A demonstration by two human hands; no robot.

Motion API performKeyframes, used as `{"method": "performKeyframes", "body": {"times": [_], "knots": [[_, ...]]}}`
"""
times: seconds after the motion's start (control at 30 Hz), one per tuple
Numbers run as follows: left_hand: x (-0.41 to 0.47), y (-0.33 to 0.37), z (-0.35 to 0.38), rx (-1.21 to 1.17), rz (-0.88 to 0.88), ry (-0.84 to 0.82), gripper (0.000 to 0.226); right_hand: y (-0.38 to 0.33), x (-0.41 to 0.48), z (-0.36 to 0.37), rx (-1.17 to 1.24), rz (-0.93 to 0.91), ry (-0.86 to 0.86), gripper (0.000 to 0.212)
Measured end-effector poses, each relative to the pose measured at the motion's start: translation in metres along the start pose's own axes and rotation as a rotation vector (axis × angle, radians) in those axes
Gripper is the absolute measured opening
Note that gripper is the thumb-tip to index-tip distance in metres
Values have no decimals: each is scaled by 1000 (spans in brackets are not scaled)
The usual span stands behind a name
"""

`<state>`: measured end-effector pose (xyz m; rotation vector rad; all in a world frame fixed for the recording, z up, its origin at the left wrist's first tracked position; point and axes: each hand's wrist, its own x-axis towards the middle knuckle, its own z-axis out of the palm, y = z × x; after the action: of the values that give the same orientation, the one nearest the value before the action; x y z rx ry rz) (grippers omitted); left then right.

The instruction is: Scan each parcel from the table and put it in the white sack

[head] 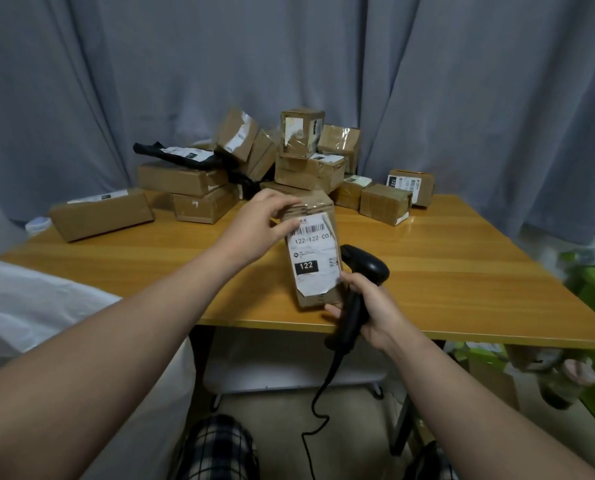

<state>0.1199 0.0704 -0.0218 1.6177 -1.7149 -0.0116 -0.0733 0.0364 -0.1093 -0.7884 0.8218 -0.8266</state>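
left hand (261, 223) pinches the box (318, 204) by its top, right hand (375, 306) wraps the scanner (365, 265) and steadies the box; risk: peeling label (311, 258) may spoil the read.

Heaped along the far edge of the wooden table (462, 271): taped cardboard parcels (310, 171); near the left corner, 1 long carton (102, 218).
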Motion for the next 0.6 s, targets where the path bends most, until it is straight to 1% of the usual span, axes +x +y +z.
{"method": "performKeyframes", "body": {"times": [0.07,0.1,0.13,0.2,0.27,0.3,0.37,0.47,0.6], "knots": [[3,3,6,9,6,-61,40,4,-1,-5,-40,-24,41,35],[5,5,10,17,12,-87,41,5,-1,-8,-76,-73,84,32],[6,7,14,31,21,-104,41,6,-4,-11,-120,-150,139,28],[9,11,23,58,35,-103,41,4,-11,-18,-224,-364,226,20],[13,12,29,77,37,-84,41,2,-18,-26,-365,-562,216,8],[15,13,30,88,39,-81,42,2,-22,-29,-446,-625,195,9],[19,14,31,142,50,-82,42,5,-27,-33,-547,-672,169,13],[25,16,31,220,57,-91,41,9,-32,-33,-571,-687,177,19],[25,20,28,212,30,-109,42,16,-34,-30,-607,-697,199,30]]}}
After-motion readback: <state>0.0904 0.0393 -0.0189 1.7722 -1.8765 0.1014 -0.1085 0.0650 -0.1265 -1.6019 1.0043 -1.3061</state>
